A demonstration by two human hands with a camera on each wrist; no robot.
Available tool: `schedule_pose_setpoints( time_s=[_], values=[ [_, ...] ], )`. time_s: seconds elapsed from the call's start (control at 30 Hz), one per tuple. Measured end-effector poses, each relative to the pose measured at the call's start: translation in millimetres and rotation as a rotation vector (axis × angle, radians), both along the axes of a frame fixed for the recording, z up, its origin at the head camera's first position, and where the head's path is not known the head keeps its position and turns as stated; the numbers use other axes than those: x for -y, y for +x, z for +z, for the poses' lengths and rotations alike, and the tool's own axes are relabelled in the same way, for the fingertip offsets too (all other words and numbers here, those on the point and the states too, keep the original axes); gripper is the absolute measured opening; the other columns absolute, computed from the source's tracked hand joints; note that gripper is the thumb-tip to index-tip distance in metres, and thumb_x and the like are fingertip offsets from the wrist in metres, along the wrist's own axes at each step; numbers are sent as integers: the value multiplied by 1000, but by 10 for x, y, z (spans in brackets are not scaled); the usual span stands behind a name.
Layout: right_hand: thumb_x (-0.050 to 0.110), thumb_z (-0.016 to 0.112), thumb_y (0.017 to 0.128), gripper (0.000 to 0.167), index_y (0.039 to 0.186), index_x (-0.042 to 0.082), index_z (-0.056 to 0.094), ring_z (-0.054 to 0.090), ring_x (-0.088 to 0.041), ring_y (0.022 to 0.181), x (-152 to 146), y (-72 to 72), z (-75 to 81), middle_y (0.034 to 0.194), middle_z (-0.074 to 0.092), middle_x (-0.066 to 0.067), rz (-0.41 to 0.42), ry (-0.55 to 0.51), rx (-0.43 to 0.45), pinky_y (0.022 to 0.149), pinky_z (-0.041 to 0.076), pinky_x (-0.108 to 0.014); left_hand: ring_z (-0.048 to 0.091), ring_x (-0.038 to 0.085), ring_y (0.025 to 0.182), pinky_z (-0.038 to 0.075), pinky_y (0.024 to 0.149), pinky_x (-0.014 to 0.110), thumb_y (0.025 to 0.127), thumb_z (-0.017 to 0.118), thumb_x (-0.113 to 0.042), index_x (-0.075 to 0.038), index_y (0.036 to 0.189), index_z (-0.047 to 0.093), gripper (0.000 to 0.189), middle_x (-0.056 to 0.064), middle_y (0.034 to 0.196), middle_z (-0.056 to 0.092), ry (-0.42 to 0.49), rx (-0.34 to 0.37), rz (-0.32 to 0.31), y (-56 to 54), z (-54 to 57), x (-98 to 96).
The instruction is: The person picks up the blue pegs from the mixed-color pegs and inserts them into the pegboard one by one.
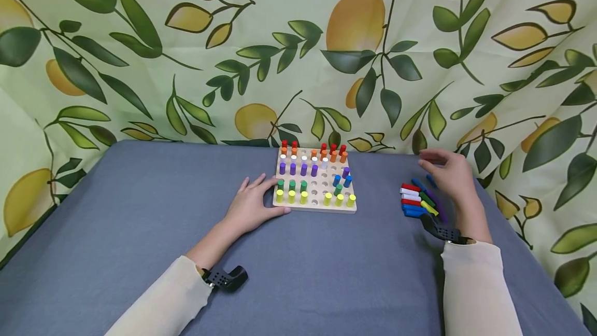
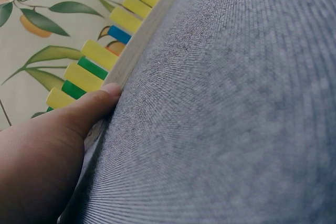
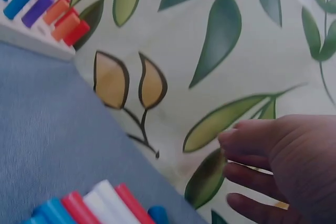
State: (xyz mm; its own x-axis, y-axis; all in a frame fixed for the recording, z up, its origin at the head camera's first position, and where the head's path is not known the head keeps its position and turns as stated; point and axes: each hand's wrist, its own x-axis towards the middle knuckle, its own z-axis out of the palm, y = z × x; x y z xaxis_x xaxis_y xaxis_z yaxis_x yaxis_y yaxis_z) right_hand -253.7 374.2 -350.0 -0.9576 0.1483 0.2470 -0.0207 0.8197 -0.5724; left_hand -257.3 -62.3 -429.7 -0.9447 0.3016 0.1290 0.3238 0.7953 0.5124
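Note:
A wooden pegboard (image 1: 322, 209) carries rows of coloured pegs: red at the back, then orange, white, purple, some blue at the right, green, and yellow pegs (image 1: 304, 197) along the front. Bare holes show around its middle column and right half. My left hand (image 1: 252, 207) rests at its front left corner, thumb along the front edge and spread fingers by the left side. In the left wrist view the thumb (image 2: 100, 102) touches the board's edge. Over the table's right side hovers my right hand (image 1: 448, 172), fingers loosely bent with nothing visible between them.
Beside and below the right hand lies a pile of loose pegs (image 1: 411, 196) in red, white, blue, green, yellow and purple. A blue-grey cloth (image 1: 140, 232) covers the table. A leaf-and-fruit patterned curtain (image 1: 289, 9) hangs behind and at the sides.

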Motion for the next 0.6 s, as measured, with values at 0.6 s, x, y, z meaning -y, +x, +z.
schedule_pose_setpoints(
  time_s=[0.6],
  values=[
    [17, 58, 101, 46, 136, -12, 53, 56, -50, 119, -330, -39, -360, 133, 58, -36, -151, 57, 118, 94, 46, -61, 36, 36, 151, 15, 127, 63, 80, 78, -59, -16, 145, 55, 82, 16, 154, 50, -1, 17, -3, -18, 7, 1]
  ],
)
